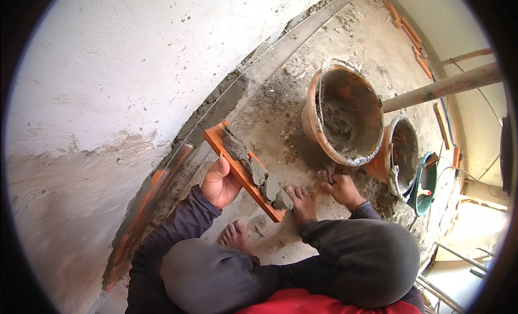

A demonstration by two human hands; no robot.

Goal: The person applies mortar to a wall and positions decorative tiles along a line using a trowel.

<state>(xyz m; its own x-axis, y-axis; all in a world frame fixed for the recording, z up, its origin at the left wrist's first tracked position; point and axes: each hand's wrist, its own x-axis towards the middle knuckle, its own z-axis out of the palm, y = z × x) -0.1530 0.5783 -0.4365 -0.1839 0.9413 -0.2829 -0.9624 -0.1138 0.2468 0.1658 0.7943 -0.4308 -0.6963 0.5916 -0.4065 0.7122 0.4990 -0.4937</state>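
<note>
My left hand [220, 185] grips a long orange clay brick [236, 165] by its near side, the thumb on top. Wet grey mortar [264, 180] lies in lumps along the brick's upper face. My right hand [345, 191] is closed, low in front of the large bucket, on what looks like the handle of a trowel [328, 176]. The trowel's blade is hard to tell from the dark shadow beside the bucket. That large orange-brown bucket [312, 117] tilts toward me with grey mortar inside.
A white wall [124, 71] rises at left, with a string line [237, 71] and laid orange bricks [132, 230] along its foot. At right stand a second bucket [382, 157], a green basin [428, 179] and a metal pole [442, 87]. My bare feet [303, 203] are between my hands.
</note>
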